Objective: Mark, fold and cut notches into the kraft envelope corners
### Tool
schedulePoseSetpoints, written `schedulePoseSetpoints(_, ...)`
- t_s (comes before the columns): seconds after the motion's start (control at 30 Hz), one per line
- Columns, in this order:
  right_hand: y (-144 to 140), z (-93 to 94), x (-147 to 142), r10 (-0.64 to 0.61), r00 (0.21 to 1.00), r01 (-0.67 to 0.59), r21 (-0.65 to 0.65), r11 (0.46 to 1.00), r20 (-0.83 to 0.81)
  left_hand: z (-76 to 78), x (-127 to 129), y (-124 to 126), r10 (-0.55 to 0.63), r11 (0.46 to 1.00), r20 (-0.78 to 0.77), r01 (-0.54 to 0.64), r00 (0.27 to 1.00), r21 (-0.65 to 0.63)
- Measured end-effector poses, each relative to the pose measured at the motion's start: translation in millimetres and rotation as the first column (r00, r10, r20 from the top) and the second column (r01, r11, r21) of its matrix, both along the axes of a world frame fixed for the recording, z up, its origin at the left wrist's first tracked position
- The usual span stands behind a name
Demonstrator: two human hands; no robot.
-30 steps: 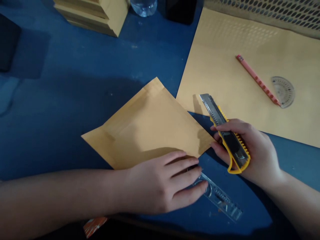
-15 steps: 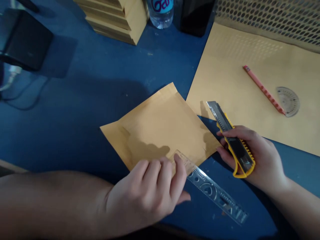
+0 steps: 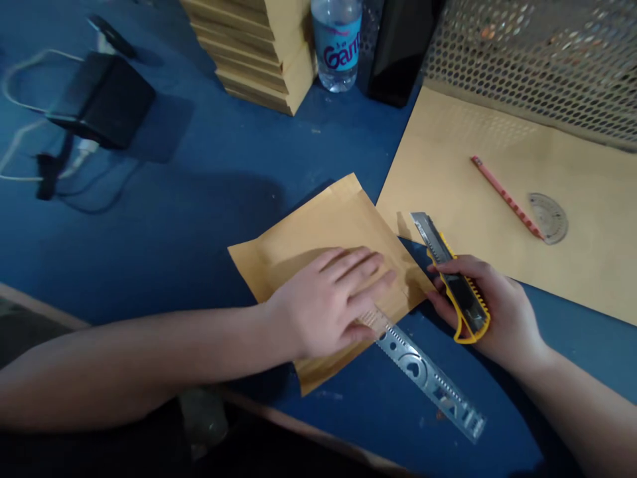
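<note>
As right fingers (image 3: 465, 265) clamp cutter (image 3: 460, 292) | axis, blade (image 3: 428, 232) point away-left | left fingers (image 3: 358, 269) apart

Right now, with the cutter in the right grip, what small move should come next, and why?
Perhaps set the yellow cutter down: it occupies the right grip, which is also at a corner of the brown paper, while the left grip spreads across that paper.
</note>
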State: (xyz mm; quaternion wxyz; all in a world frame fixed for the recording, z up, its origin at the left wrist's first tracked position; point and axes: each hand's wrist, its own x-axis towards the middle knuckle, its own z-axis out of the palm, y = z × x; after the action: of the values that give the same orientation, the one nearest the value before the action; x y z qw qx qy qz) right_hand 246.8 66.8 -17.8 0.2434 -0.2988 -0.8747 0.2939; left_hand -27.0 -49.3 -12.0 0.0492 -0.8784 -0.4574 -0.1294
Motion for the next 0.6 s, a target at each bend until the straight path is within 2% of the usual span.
schedulePoseSetpoints(0.1, -1, 0.2, 0, 0.005, 1.000, -0.006, 0.057, 0.998, 0.010, -0.8, -10, 10, 0.079, 0.994, -0.045, -0.083, 0.996, -0.077)
schedulePoseSetpoints(0.2, -5, 1.1, 1, -0.002, 1.000, 0.000, 0.107, 0.994, 0.023, 9.2, -27, 14, 0.116, 0.993, -0.043, -0.117, 0.992, -0.032)
schedulePoseSetpoints(0.3, -9, 1.8, 4, 0.005, 0.999, -0.011, 0.151, 0.989, 0.041, 20.0, -51, 15, 0.263, 0.965, -0.040, -0.263, 0.964, 0.015)
schedulePoseSetpoints(0.37, -12, 2.1, 6, 0.017, 0.999, -0.026, 0.176, 0.984, 0.047, 22.3, -66, 17, 0.332, 0.943, -0.050, -0.332, 0.942, 0.001)
schedulePoseSetpoints(0.47, -13, 2.5, 8, 0.022, 0.999, -0.029, 0.184, 0.982, 0.040, 18.5, -76, 22, 0.298, 0.951, -0.046, -0.301, 0.953, -0.073)
schedulePoseSetpoints(0.6, -11, -0.2, 12, 0.010, 0.998, -0.020, 0.155, 0.988, 0.059, 11.5, -76, 27, 0.246, 0.962, -0.012, -0.246, 0.969, -0.121)
